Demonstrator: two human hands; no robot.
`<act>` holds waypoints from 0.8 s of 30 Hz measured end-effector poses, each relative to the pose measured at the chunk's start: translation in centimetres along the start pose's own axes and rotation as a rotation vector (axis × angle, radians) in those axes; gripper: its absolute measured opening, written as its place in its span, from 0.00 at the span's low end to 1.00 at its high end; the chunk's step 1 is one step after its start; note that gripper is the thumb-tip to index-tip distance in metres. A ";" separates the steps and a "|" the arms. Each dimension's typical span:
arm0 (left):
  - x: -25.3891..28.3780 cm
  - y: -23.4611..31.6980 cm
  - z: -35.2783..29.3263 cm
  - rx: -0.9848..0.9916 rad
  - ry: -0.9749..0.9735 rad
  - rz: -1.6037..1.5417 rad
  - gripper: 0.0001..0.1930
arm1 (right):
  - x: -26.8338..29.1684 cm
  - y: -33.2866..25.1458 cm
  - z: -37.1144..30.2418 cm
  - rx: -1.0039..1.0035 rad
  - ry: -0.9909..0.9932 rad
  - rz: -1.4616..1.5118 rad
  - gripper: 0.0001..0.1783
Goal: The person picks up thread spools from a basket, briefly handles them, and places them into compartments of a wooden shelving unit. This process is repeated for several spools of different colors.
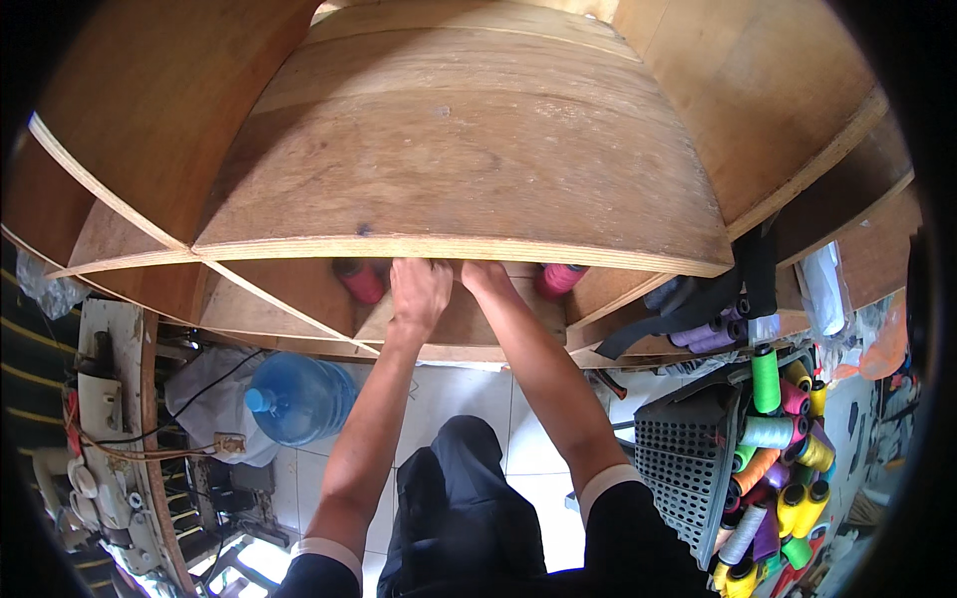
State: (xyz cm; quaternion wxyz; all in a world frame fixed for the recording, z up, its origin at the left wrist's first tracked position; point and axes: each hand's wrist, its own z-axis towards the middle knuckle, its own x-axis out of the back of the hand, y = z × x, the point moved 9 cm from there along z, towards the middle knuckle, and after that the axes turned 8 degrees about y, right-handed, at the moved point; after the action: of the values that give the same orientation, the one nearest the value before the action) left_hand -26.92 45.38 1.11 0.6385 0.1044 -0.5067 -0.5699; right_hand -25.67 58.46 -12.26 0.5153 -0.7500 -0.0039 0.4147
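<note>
Both my arms reach into the compartment under a wooden shelf board (469, 149). My left hand (421, 289) is just below the board's front edge with its fingers curled; whatever they hold, if anything, is hidden. Close beside it on the right is my right hand (484, 275), whose fingers disappear behind the edge. A red thread cone (363, 284) stands in the compartment left of my left hand, apart from it. Another cone, of pink-red thread (561, 280), stands to the right of my right hand.
Upright wooden dividers (289, 304) bound the compartment. A blue water jug (304, 399) stands on the tiled floor at left. To the right, a dark perforated basket (683, 463) sits beside several coloured thread cones (768, 439). Dark cloth (698, 299) hangs over the shelf's right end.
</note>
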 end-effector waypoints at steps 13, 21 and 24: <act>-3.8 -2.5 0.6 -0.355 0.006 0.024 0.19 | -0.5 -4.3 -0.6 0.715 -0.046 -1.566 0.32; -5.2 -5.4 0.8 -0.398 -0.059 0.268 0.22 | -4.1 -5.9 -2.7 0.543 -0.118 -1.154 0.28; -7.7 -8.4 0.4 -0.409 -0.102 0.474 0.24 | -4.1 -5.8 -2.2 0.552 -0.090 -1.256 0.29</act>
State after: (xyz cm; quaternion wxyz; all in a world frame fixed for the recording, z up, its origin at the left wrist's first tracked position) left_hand -31.20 49.26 -8.75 0.7351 -0.1757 -0.4230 -0.4997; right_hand -24.53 57.69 -4.91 0.8296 -0.4288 -0.3536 0.0539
